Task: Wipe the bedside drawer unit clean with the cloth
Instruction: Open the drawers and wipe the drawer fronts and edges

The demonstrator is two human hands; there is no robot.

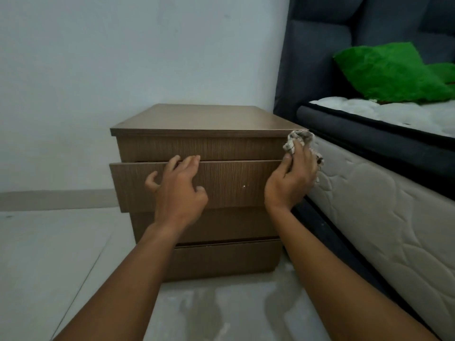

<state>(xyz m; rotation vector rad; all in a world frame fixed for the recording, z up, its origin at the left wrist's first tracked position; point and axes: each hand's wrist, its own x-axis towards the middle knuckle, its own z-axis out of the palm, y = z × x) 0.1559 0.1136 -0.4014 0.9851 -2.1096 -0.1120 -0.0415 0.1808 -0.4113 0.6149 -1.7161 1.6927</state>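
Observation:
The brown wooden bedside drawer unit (pixel 204 119) stands on the floor against the wall, with three drawer fronts. Its middle drawer (pixel 229 183) is pulled out a little. My left hand (pixel 177 190) rests on that drawer's front, fingers spread and hooked over its top edge. My right hand (pixel 293 178) grips a crumpled grey-white checked cloth (pixel 298 141) and presses it against the unit's upper right front corner, beside the mattress.
A bed with a quilted white mattress (pixel 384 217) and dark frame stands tight against the unit's right side. A dark padded headboard (pixel 320 57) and a green pillow (pixel 391 70) lie beyond. A white wall sits behind, pale floor (pixel 49 254) to the left.

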